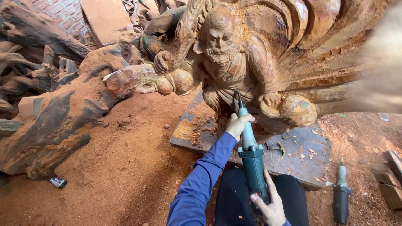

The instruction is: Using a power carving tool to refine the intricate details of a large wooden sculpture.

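A large reddish-brown wood carving (pixel 259 54) of a bearded figure with fanned folds fills the upper middle. I hold a green and grey die grinder (pixel 251 146) upright, its thin bit touching the carving's lower robe. My left hand (pixel 238 124), blue sleeve behind it, grips the grinder's grey neck near the front. My right hand (pixel 270 205) wraps the green body at the rear, low in view above my dark trousers.
The carving stands on a dark slab (pixel 293 150) strewn with chips. A second grinder (pixel 341 194) lies on the sawdust floor at right, beside wood blocks (pixel 391 180). Rough root wood (pixel 54 121) and logs crowd the left. A small dark object (pixel 57 181) lies lower left.
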